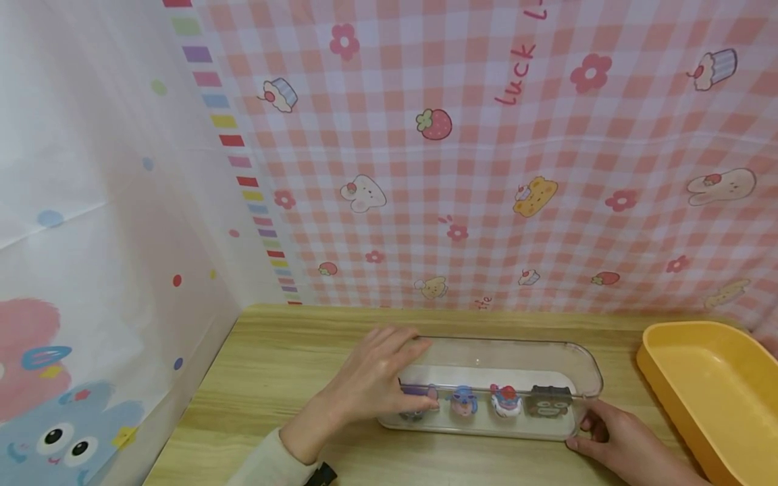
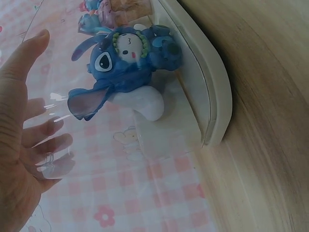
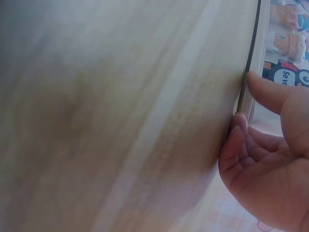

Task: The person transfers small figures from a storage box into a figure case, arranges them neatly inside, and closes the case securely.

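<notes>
A long clear plastic case lies on the wooden table with its hinged clear lid raised. Inside stand several small figures: a blue one, a white one with a red top, a dark brown boxy one, and one at the left end partly behind my thumb. The left wrist view shows a blue long-eared figure up close. My left hand grips the lid's left end, its thumb in front and fingers behind the plastic. My right hand pinches the case's front right corner.
A yellow tray stands on the table to the right, close to my right hand. Behind the table hangs a pink checked cloth, with a white patterned cloth at the left.
</notes>
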The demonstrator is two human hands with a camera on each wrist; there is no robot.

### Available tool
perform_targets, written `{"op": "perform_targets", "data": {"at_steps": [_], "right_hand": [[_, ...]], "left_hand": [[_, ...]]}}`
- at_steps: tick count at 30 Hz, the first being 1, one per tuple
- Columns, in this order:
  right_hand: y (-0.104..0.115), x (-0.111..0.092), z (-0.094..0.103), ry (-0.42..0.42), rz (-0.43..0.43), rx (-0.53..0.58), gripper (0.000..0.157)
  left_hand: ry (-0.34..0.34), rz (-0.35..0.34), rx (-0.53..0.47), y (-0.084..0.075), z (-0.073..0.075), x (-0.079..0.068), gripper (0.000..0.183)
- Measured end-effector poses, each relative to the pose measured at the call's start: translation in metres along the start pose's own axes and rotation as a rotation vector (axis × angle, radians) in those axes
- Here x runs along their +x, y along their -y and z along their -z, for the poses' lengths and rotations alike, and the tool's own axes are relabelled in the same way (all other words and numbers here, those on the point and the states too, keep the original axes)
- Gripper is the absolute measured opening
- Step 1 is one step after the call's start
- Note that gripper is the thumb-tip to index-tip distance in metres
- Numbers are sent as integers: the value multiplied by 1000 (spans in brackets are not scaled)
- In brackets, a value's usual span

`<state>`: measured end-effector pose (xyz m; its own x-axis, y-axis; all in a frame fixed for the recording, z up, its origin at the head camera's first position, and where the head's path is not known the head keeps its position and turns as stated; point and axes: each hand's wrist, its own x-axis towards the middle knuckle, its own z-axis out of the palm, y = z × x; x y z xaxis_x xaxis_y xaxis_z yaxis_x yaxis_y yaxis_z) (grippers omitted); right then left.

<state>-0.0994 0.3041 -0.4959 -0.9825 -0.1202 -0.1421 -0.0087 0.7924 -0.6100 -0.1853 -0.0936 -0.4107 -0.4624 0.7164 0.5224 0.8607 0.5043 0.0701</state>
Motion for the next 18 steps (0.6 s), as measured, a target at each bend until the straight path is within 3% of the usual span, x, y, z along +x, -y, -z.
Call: {"op": "perform_targets", "data": {"at_steps": [18], "right_hand": [[-1, 0, 0, 7, -9, 2, 32]], "left_hand": [[0, 8, 7, -2, -4, -2, 88]]}}
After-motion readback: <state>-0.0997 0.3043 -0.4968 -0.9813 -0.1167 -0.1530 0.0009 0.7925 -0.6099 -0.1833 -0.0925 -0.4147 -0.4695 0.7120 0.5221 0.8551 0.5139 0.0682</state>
